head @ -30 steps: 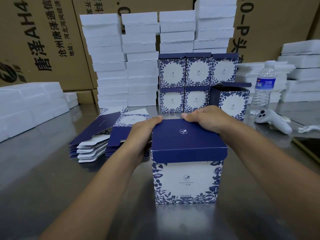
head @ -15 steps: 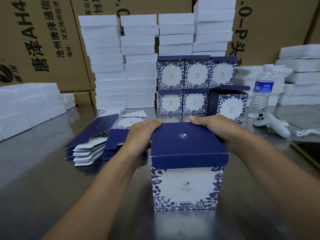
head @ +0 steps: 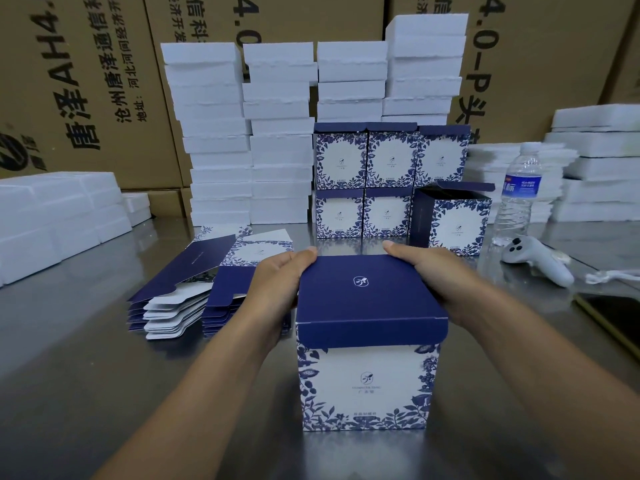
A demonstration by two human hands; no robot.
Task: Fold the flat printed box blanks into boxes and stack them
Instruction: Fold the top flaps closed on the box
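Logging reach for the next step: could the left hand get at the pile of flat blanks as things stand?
Probably yes. The left hand grips the box, and the flat blanks lie right beside it, nothing between them; it would have to let go of the box first.

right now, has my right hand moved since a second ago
Yes. The right hand has slid rightward along the back edge of the box lid, away from the lid's logo and nearer the white controller.
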